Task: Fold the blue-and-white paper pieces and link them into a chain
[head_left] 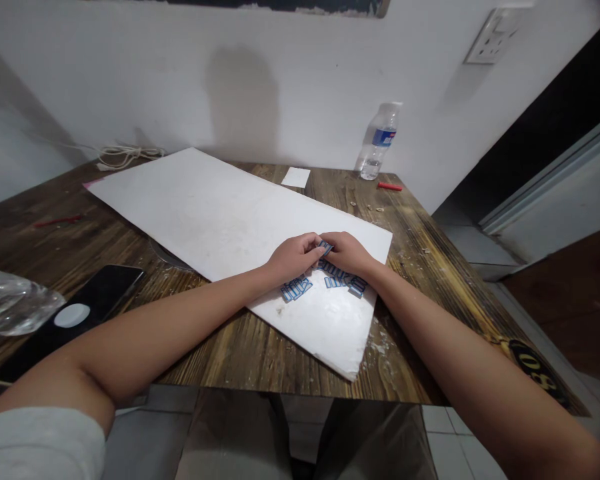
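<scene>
My left hand [294, 257] and my right hand [345, 253] meet above a white foam board [220, 220], their fingertips closed together on a small blue-and-white piece [325, 248]. Just below my hands lie several similar blue-edged pieces, in a loose group [296, 289] under my left hand and a longer cluster [336, 275] under my right. Both palms hide part of the board, and some pieces may be hidden beneath them. What the pieces are made of is too small to tell.
The board lies on a scarred wooden table [360, 200] strewn with crumbs. Beyond it are a water bottle [377, 143], a white paper slip [296, 177] and a red stick [390, 186]. A black phone [65, 320] and crumpled clear plastic [10, 300] lie at the left.
</scene>
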A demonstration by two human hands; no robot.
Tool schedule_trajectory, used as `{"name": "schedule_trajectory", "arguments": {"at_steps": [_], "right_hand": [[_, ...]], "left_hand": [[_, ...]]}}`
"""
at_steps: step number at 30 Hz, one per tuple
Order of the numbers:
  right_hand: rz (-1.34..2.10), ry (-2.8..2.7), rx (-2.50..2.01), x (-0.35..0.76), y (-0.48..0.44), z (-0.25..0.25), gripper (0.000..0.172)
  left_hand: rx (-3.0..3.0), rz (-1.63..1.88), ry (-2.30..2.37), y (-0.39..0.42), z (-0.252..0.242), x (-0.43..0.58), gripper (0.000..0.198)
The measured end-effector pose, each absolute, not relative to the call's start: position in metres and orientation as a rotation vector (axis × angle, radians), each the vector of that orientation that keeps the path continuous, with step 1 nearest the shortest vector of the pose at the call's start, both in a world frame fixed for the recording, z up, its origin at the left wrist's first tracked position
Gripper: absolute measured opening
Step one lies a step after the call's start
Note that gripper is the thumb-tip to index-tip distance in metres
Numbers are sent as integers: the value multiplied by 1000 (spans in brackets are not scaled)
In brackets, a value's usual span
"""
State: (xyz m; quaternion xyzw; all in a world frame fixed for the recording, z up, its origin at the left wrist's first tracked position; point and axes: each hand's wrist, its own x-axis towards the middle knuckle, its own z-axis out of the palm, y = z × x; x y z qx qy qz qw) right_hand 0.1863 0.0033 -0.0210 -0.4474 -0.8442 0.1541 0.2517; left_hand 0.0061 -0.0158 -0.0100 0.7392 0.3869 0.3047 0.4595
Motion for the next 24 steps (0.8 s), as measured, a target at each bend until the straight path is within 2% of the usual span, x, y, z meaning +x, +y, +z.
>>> {"name": "schedule_trajectory", "arguments": {"at_steps": [24], "right_hand": [[394, -2307, -1243, 186, 3, -20, 11]], "left_hand": [[1826, 747, 962, -17, -8, 6, 17]]}}
